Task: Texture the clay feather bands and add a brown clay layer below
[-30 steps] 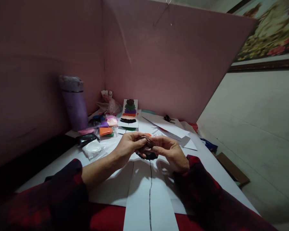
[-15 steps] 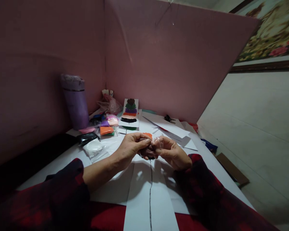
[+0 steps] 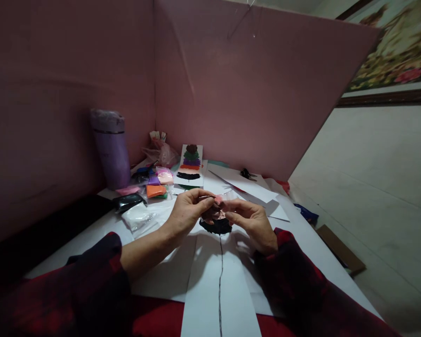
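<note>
My left hand (image 3: pixel 191 213) is closed, thumb and fingers pinching a small clear plastic bag (image 3: pixel 228 194) with something brown in it, perhaps clay. From the other side my right hand (image 3: pixel 254 224) pinches the same bag, its thumb and forefinger almost meeting the left fingertips. Fingers cover much of the bag. Both hands hover over a long white card (image 3: pixel 205 290) with a drawn dark line running down it. Just below the fingers, a black textured patch (image 3: pixel 215 227) shows on the card, with a pale pink layer partly hidden above it.
A finished-looking card (image 3: pixel 190 161) with stacked coloured bands stands behind. To the left are packets of coloured material (image 3: pixel 156 190), a white packet (image 3: pixel 138 216) and a purple bottle (image 3: pixel 111 150). White sheets (image 3: pixel 245 185) and keys (image 3: pixel 247 174) lie at the back right.
My hands have shifted and turned the bag between the fingertips, the right fingers reaching further over it. More of the black patch on the card now shows beneath.
</note>
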The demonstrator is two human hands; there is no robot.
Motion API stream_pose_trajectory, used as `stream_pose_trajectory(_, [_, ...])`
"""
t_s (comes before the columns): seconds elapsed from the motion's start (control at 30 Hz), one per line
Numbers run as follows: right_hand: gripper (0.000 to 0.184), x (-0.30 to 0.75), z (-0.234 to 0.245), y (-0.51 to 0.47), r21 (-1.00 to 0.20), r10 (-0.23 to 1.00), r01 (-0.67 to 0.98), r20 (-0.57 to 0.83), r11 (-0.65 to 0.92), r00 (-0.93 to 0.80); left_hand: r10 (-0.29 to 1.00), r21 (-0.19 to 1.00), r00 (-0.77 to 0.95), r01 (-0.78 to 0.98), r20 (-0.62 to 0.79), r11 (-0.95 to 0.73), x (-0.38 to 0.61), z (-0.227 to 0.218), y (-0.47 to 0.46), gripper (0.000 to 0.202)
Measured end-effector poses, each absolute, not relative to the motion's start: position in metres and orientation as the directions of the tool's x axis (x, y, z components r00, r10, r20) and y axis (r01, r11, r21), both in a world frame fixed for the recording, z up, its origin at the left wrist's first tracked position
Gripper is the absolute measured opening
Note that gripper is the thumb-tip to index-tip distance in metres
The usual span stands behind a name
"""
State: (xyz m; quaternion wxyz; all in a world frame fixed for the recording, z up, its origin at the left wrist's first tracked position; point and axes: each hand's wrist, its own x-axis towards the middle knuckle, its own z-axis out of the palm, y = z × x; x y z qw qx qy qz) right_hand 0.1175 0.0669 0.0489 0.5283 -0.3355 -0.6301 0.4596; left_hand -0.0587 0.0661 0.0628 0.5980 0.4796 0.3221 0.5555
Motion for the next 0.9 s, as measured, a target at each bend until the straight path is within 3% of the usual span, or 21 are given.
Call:
stream_pose_trajectory(0.13, [0.018, 0.116, 0.0506, 0.0651, -0.932, 0.914, -0.05, 0.361, 0.358, -0.187, 0.976, 0.927, 0.129, -0.357, 0.176, -0.12, -0.0581, 0.0646, 0.0672, 0.036])
stream_pose_trajectory(0.5, [0.022, 0.1121, 0.053, 0.0595, -0.941, 0.891, -0.103, 0.339, 0.323, -0.303, 0.979, 0.933, 0.12, -0.34, 0.166, -0.117, -0.0561, 0.0667, 0.0645, 0.028])
stream_pose_trajectory(0.7, [0.024, 0.112, 0.0496, 0.0608, -0.937, 0.906, -0.072, 0.35, 0.343, -0.237, 0.972, 0.931, 0.149, -0.344, 0.182, -0.121, -0.0572, 0.0651, 0.0656, 0.033])
stream_pose_trajectory(0.8, [0.022, 0.1118, 0.049, 0.0617, -0.942, 0.929, -0.139, 0.328, 0.306, -0.174, 0.981, 0.931, 0.134, -0.356, 0.14, -0.084, -0.0583, 0.0643, 0.0663, 0.038])
stream_pose_trajectory(0.9, [0.021, 0.1113, 0.0508, 0.0611, -0.953, 0.931, -0.193, 0.276, 0.233, -0.238, 0.984, 0.934, 0.139, -0.354, 0.114, -0.058, -0.0584, 0.0641, 0.0661, 0.039])
